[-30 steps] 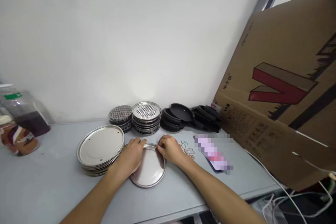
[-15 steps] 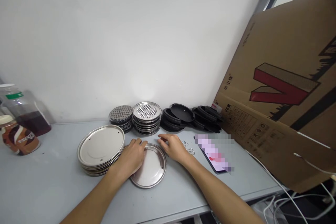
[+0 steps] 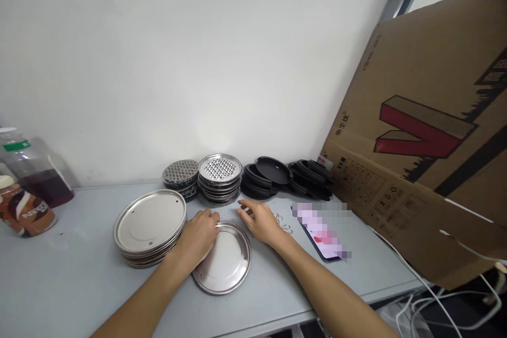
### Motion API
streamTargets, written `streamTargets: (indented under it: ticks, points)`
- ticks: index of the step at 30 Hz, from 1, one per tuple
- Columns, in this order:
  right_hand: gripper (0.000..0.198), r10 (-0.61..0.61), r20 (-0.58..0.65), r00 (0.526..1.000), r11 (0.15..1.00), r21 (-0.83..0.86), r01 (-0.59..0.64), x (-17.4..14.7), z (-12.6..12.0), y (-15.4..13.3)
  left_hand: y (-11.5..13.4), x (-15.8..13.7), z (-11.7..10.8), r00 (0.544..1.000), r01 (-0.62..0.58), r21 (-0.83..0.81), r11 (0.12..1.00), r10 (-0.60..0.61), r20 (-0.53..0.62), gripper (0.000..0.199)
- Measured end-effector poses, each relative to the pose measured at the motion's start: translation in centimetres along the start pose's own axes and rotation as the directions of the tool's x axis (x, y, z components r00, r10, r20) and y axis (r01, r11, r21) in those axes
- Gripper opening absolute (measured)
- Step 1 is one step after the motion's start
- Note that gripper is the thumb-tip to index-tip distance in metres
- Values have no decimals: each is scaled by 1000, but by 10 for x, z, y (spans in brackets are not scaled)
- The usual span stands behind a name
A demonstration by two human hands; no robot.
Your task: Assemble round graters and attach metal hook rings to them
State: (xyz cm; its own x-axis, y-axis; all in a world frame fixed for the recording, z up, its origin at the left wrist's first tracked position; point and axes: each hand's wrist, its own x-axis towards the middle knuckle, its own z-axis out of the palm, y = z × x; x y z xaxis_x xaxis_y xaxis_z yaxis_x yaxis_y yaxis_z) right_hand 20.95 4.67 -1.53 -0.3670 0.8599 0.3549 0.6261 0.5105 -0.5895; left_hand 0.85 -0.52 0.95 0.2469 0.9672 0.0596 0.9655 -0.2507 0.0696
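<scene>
A round, shallow metal disc (image 3: 227, 261) with a raised rim and small holes lies on the table in front of me. My left hand (image 3: 202, 233) has its fingers curled over the upper left rim, and the fingertips are partly hidden. To the right of the disc hovers my right hand (image 3: 257, 220), thumb and fingers apart with nothing between them. Several similar discs form a stack (image 3: 152, 222) just left of my left hand. Small bent wire clips (image 3: 285, 228) lie beside my right wrist.
Along the wall stand a pile of perforated grater discs (image 3: 220, 169), darker patterned discs (image 3: 180, 173) and black plastic rings (image 3: 273, 170). A phone (image 3: 320, 235) lies to the right, by a big cardboard box (image 3: 396, 169). A bottle (image 3: 43, 182) and a jar (image 3: 27, 211) are at left.
The metal disc has turned slightly and slid a little toward me under my left hand. My right hand has barely moved.
</scene>
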Motion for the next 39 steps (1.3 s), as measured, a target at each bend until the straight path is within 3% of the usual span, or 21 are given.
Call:
streamTargets:
  ticks: [5, 13, 17, 19, 33, 39]
  points:
    - [43, 20, -11, 1000, 999, 36, -19, 0, -3, -2, 0, 0, 0, 1000, 8, 9, 1000, -8, 3, 16]
    - [44, -70, -173, 982, 992, 92, 87, 0, -10, -10, 1, 0, 1, 1000, 16, 6, 1000, -16, 13, 19]
    - [25, -51, -208, 977, 993, 89, 71, 0, -7, -5, 2, 0, -1, 1000, 17, 3, 1000, -17, 11, 19]
    - [26, -33, -212, 977, 995, 86, 52, 1, -4, -1, 3, 0, -2, 1000, 23, 5, 1000, -23, 11, 19]
    - [24, -52, -119, 992, 997, 49, 58, 1, -4, -4, 2, 1, -1, 999, 22, -30, 999, -23, -28, 16]
    - [26, -59, -37, 998, 996, 59, 61, -2, -3, -4, 11, -5, -3, 992, -10, -102, 995, -3, -124, 19]
